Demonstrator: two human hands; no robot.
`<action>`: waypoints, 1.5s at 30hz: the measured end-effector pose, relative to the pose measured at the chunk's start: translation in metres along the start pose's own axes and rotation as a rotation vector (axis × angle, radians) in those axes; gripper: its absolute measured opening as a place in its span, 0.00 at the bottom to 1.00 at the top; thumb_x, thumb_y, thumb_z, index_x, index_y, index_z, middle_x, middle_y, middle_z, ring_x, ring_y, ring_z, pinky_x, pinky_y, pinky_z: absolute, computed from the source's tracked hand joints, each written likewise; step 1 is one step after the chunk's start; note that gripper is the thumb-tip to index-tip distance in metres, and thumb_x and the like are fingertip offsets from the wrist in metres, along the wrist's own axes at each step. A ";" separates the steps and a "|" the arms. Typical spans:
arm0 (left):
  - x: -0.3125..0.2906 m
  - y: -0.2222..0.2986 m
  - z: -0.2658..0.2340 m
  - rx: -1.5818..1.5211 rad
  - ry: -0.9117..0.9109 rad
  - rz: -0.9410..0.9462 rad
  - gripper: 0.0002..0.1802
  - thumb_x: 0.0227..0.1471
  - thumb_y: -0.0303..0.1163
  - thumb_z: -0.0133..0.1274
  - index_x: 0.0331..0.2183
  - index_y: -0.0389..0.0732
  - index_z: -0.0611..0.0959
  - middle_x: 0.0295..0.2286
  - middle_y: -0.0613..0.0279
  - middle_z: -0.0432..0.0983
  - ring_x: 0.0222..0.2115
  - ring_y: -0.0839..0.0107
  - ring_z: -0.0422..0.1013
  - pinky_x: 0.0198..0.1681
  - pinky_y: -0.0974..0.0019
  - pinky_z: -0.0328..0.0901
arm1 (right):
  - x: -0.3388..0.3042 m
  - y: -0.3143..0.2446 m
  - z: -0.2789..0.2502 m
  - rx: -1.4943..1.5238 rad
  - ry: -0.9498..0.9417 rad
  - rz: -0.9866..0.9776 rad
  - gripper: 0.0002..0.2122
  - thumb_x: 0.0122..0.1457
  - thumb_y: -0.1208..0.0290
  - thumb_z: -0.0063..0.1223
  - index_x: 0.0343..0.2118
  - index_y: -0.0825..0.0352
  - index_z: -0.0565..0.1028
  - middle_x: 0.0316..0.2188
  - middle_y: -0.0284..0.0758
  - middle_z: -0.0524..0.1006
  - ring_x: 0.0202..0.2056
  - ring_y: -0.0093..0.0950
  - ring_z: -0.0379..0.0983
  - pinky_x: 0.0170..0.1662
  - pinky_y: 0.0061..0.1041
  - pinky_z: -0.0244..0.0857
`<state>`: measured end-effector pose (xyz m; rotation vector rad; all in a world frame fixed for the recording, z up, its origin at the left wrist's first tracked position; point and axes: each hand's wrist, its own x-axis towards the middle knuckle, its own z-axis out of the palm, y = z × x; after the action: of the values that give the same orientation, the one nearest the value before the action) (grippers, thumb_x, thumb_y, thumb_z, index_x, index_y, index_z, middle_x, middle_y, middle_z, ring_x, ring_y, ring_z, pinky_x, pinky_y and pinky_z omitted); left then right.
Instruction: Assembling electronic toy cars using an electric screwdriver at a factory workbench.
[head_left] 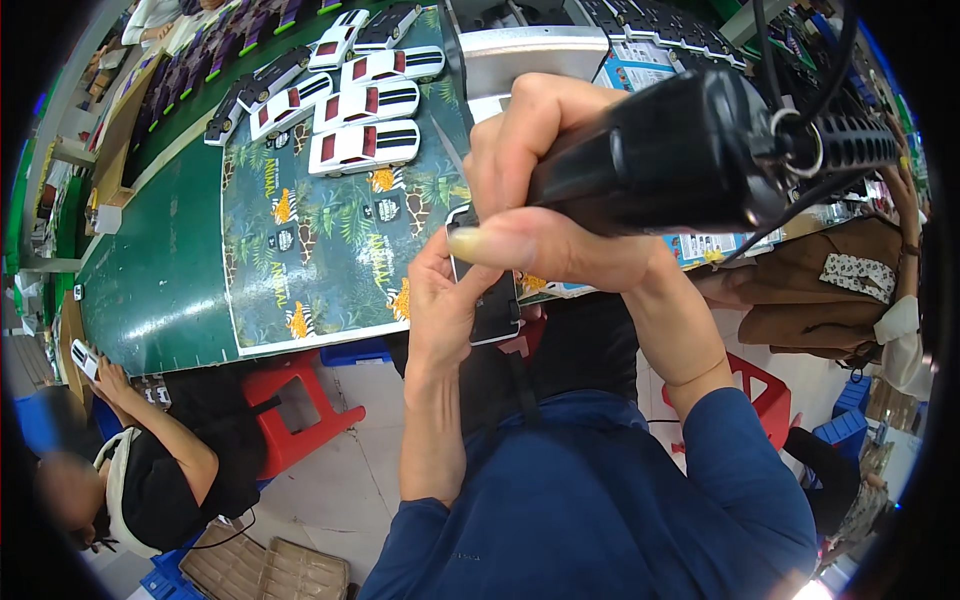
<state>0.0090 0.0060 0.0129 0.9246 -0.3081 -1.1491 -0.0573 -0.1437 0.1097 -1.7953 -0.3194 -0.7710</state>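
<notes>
My right hand [545, 225] is wrapped round a black corded electric screwdriver [650, 155], whose thick body points up toward me. Its tip is hidden behind my fingers. Just below, my left hand [440, 305] grips a toy car [495, 312] with its black underside facing up and a thin white edge showing. Both hands are close together over the table's front edge, and the right thumb covers part of the car. Beyond them, several white toy cars with black stripes [365, 148] stand in a group on a printed sheet [330, 245].
A metal-fronted box [535, 50] stands at the back centre. Black car parts [650, 20] lie in rows at the back right. Cables [765, 50] hang by the screwdriver. Red stools [300, 410] stand below the green table [150, 290]. At left, a co-worker's hand [112, 385] holds a white car.
</notes>
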 end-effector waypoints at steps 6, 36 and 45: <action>0.008 -0.002 -0.003 0.069 0.038 0.045 0.13 0.52 0.23 0.59 0.41 0.33 0.77 0.30 0.58 0.79 0.26 0.73 0.77 0.28 0.69 0.75 | -0.003 0.003 -0.001 0.058 0.061 0.099 0.13 0.47 0.82 0.64 0.25 0.66 0.66 0.18 0.32 0.70 0.18 0.19 0.65 0.22 0.18 0.58; 0.002 -0.015 -0.011 -0.271 0.042 0.140 0.43 0.43 0.09 0.50 0.60 0.45 0.61 0.52 0.45 0.66 0.48 0.53 0.72 0.45 0.47 0.75 | 0.005 -0.006 -0.041 -0.102 0.604 -0.084 0.10 0.51 0.73 0.66 0.20 0.68 0.76 0.12 0.26 0.72 0.14 0.13 0.69 0.19 0.13 0.60; 0.012 -0.016 -0.017 -0.381 0.130 0.109 0.43 0.42 0.07 0.48 0.59 0.49 0.64 0.46 0.53 0.70 0.42 0.60 0.72 0.48 0.44 0.71 | 0.011 -0.029 -0.029 0.040 0.572 0.263 0.08 0.55 0.73 0.61 0.23 0.69 0.74 0.11 0.30 0.70 0.10 0.19 0.64 0.16 0.17 0.58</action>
<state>0.0146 0.0019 -0.0120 0.6337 -0.0297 -0.9978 -0.0758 -0.1614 0.1437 -1.4638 0.2715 -1.0345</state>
